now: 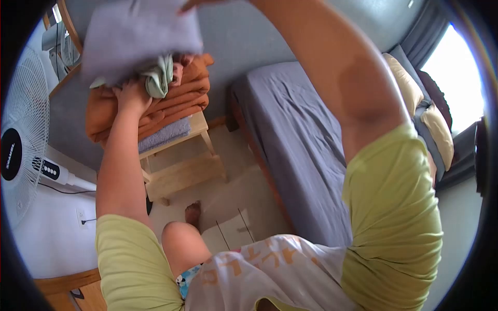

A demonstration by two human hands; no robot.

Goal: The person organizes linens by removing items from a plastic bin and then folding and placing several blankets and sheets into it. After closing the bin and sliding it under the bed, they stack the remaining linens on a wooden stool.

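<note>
A folded light purple cloth [142, 39], blurred by motion, is raised above a stack of folded orange-brown cloth [179, 98]. My right hand [199, 4] is at its upper right edge, with the fingers partly cut off by the frame and closed on the cloth. My left hand [132, 96] lies on the stack under the purple cloth, beside a crumpled pale green cloth [159, 78]; its fingers are partly covered. Beneath the orange-brown stack, a grey folded towel [165, 136] rests on a wooden step stool [181, 173].
At the left edge stands a white fan [26, 129]. A bed with a dark grey sheet [295, 129] is to the right, with pillows [438, 132] near a bright window [459, 78]. A mirror with a wooden frame [70, 26] is at the upper left.
</note>
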